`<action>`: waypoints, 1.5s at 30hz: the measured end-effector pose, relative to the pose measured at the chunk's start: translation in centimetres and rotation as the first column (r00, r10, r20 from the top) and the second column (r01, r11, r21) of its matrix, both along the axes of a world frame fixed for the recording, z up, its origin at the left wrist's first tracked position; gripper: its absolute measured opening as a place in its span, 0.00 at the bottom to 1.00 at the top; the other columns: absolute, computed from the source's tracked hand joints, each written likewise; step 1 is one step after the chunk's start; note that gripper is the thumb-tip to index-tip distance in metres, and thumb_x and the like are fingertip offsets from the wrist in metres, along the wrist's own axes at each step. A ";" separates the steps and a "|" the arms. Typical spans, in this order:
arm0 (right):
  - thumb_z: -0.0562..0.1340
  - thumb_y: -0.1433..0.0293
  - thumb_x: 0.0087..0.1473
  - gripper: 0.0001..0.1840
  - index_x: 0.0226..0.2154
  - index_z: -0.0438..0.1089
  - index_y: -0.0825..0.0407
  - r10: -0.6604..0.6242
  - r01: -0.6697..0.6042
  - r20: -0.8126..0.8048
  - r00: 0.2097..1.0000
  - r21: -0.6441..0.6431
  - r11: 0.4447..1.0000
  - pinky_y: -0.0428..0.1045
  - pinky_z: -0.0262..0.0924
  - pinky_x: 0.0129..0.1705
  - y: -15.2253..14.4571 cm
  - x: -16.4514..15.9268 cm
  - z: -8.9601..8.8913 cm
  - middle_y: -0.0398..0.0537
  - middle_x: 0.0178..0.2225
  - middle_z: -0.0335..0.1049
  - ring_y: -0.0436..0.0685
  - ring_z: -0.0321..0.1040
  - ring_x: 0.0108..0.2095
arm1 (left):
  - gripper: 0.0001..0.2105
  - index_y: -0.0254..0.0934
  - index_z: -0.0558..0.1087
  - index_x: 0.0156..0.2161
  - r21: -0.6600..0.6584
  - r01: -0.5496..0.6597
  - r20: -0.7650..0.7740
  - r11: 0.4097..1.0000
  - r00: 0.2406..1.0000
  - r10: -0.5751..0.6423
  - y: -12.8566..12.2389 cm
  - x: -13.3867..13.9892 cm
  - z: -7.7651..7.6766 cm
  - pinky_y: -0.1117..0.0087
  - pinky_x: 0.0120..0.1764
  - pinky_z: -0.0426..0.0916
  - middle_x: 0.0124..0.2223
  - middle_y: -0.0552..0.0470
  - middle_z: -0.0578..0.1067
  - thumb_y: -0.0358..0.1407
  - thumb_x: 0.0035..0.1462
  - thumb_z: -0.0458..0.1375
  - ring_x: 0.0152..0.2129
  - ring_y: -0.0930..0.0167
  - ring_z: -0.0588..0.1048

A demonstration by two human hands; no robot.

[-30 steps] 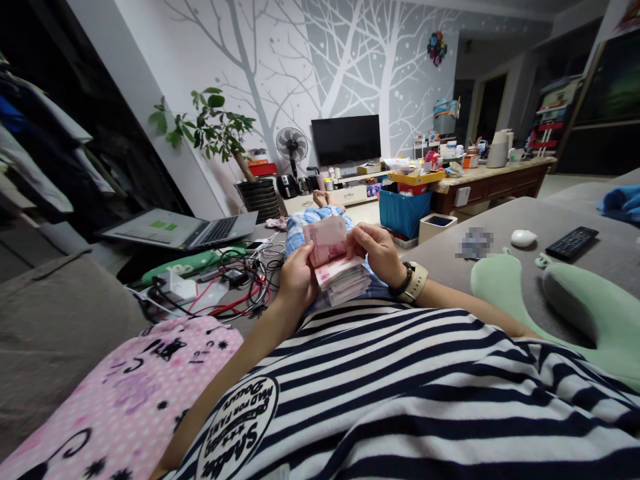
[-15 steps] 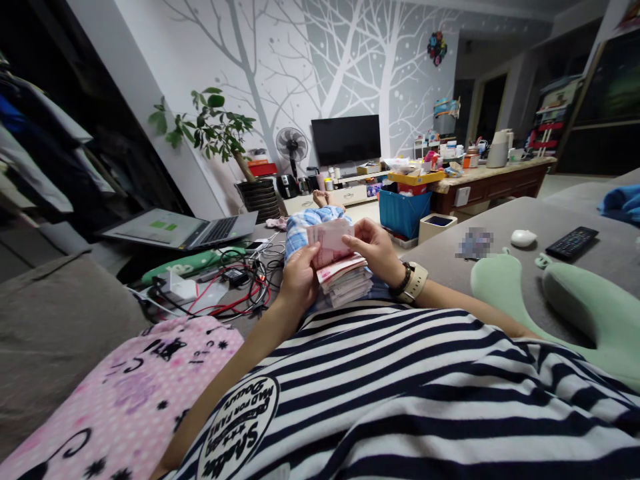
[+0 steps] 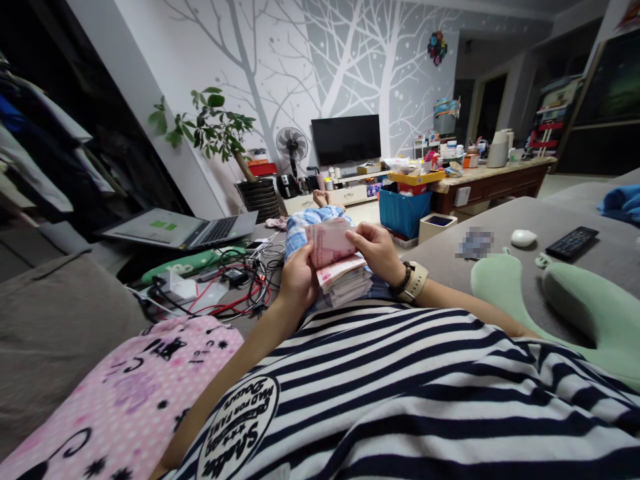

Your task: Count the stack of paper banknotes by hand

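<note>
A thick stack of pinkish-red banknotes (image 3: 345,283) is bent over above my lap, its lower edges fanned toward me. My left hand (image 3: 299,275) is closed around the stack's left side, thumb resting on the front. At the upper right corner, my right hand (image 3: 376,248) pinches a raised banknote (image 3: 330,240) between thumb and fingers. A pale watch and a dark beaded bracelet circle my right wrist. Blue checked cloth (image 3: 299,227) covers my legs behind the notes.
Left of me lie tangled cables (image 3: 250,280), a power strip and an open laptop (image 3: 170,230). On the sofa to my right are a green neck pillow (image 3: 565,300), a remote (image 3: 571,243) and a white mouse (image 3: 523,238). A blue bin (image 3: 405,212) stands ahead.
The raised banknote shows more of its printed face now. My right hand has shifted slightly at its corner, and my left hand has moved a little left.
</note>
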State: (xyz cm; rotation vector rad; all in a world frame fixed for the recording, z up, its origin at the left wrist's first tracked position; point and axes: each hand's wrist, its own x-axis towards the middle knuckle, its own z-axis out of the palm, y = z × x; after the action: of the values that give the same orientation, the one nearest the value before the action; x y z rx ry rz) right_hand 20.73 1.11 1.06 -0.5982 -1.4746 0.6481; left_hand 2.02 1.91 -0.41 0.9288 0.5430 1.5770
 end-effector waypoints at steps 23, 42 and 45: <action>0.88 0.30 0.49 0.43 0.31 0.71 0.44 0.075 -0.072 -0.082 0.994 0.035 0.997 0.54 0.64 0.39 -0.1 -0.1 0.0 0.38 0.29 0.67 0.54 0.61 0.33 | 0.08 0.42 0.86 0.41 -0.010 -0.092 -0.054 0.996 0.994 0.091 -0.4 -0.4 0.8 0.41 0.70 0.89 0.47 0.40 0.95 0.35 0.54 0.72 0.62 0.41 0.94; 0.88 0.31 0.47 0.41 0.32 0.74 0.45 0.075 -0.076 -0.097 0.992 -0.007 0.997 0.55 0.68 0.40 -0.9 -0.3 0.4 0.41 0.31 0.72 0.56 0.66 0.34 | 0.19 0.40 0.93 0.57 0.024 -0.113 -0.046 0.993 0.992 0.114 -1.0 -0.2 0.8 0.40 0.71 0.89 0.53 0.40 0.96 0.34 0.61 0.76 0.67 0.39 0.91; 0.87 0.31 0.47 0.41 0.32 0.74 0.45 0.062 -0.064 -0.092 0.994 -0.019 0.998 0.54 0.66 0.40 -0.9 -0.3 0.3 0.41 0.31 0.72 0.56 0.65 0.35 | 0.17 0.38 0.93 0.54 -0.003 -0.089 -0.045 0.996 0.995 0.088 -0.9 -0.2 0.9 0.40 0.71 0.89 0.52 0.38 0.96 0.31 0.60 0.72 0.66 0.39 0.92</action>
State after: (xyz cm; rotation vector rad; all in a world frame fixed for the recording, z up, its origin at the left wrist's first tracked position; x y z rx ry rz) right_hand 20.43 0.25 1.40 -0.5334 -1.4066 0.7326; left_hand 1.80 0.98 0.45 0.9494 0.6265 1.6369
